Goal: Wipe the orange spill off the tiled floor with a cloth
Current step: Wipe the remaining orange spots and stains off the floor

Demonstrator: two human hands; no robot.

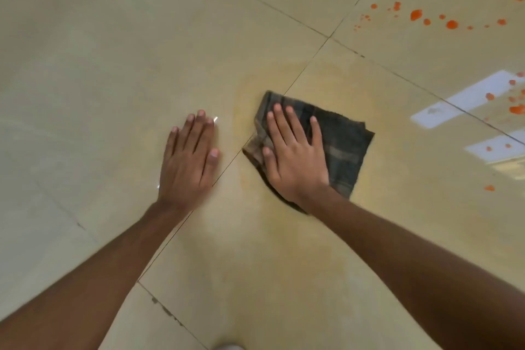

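Observation:
A dark checked cloth lies folded flat on the beige tiled floor near the middle of the view. My right hand presses flat on the cloth's left part, fingers spread. My left hand rests flat on the bare tile to the left of the cloth, holding nothing. A pale orange smear tints the tiles around and below the cloth. Bright orange drops are scattered at the upper right, and more orange drops lie near the right edge.
Dark grout lines cross the floor, one running diagonally between my hands. Bright window reflections shine on the tiles at the right. A small pale object shows at the bottom edge.

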